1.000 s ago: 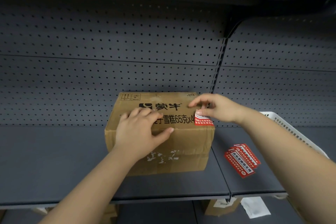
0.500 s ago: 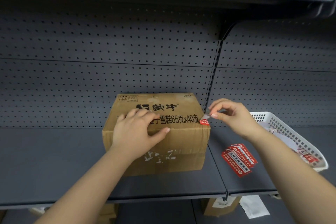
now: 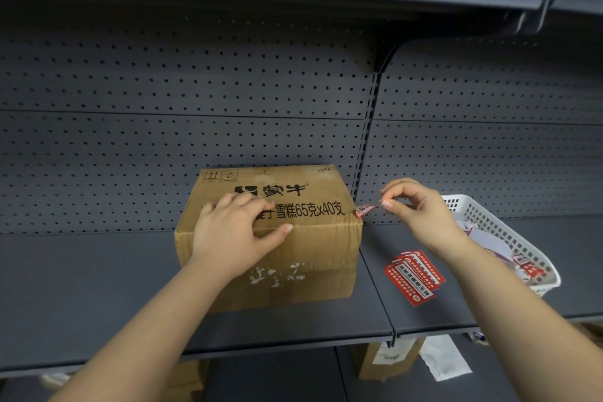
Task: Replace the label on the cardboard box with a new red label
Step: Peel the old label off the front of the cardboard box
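We see a brown cardboard box [image 3: 277, 238] of rough corrugated board, with black printed characters on its top and white torn patches on its front, standing on a smooth dark grey metal shelf [image 3: 98, 287]. Behind it is a grey back panel [image 3: 195, 108] full of small round holes. Our left hand [image 3: 235, 235] lies flat on the top front edge of the box, fingers spread and the thumb stretched along the edge. Our right hand [image 3: 421, 209] is just beside the top right corner of the box; its thumb and forefinger pinch the free end of a small red label [image 3: 364, 209], whose other end touches that corner. Near the box, on the shelf, lies a stack of rectangular red labels [image 3: 414, 276]. A white plastic basket [image 3: 509, 238] with a grid wall stands at the right.
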